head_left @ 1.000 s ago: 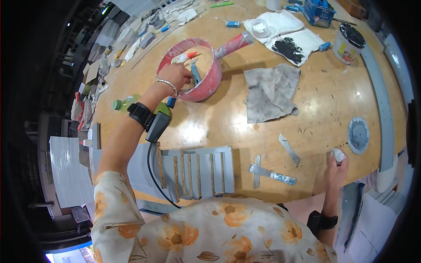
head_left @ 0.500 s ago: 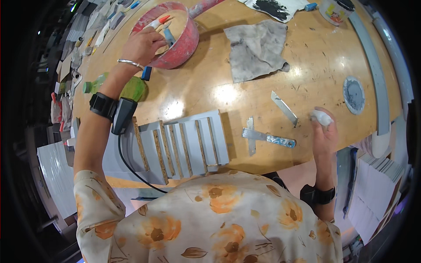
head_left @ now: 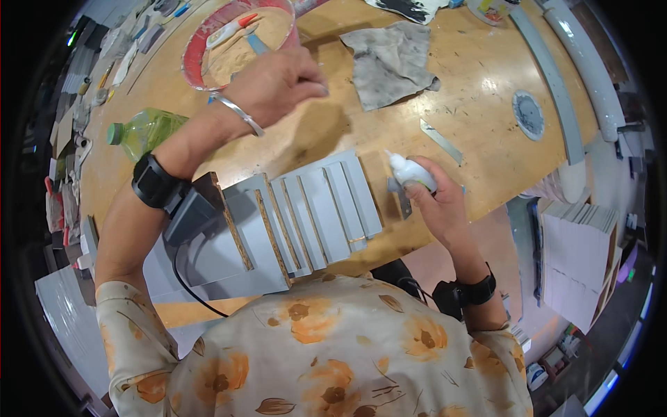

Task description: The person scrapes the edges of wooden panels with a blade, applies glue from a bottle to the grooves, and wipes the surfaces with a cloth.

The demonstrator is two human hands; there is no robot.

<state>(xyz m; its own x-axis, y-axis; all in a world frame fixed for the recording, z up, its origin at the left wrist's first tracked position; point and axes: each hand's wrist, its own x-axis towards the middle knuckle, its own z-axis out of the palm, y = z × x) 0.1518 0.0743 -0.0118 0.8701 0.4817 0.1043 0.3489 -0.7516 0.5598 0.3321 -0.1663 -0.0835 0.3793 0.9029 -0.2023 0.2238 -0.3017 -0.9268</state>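
My right hand (head_left: 439,198) grips a small white squeeze bottle (head_left: 419,175) whose narrow nozzle points up and left. Beneath it a putty knife (head_left: 398,187) is mostly hidden. Past the near edge of the red pan (head_left: 192,55), my left hand (head_left: 285,80) hangs over the table with fingers curled in; whether anything is in them does not show. Tan powder (head_left: 267,26) fills the pan, and a white bottle with an orange-red tip (head_left: 226,33) lies on it beside a blue-grey tool (head_left: 256,44). Grey boards with raw chipboard edges (head_left: 306,215) lie stacked in front of me.
A green-capped bottle of yellow-green liquid (head_left: 142,132) lies left, partly behind my forearm. A stained grey cloth (head_left: 389,66) is spread at the back. Farther right are a metal blade strip (head_left: 442,141), a round grey-smeared lid (head_left: 529,116) and a long grey strip (head_left: 551,83).
My left hand has left the pan and come right and nearer. My right hand has brought the white bottle leftward, its nozzle now visible, over the putty knife. The view has shifted.
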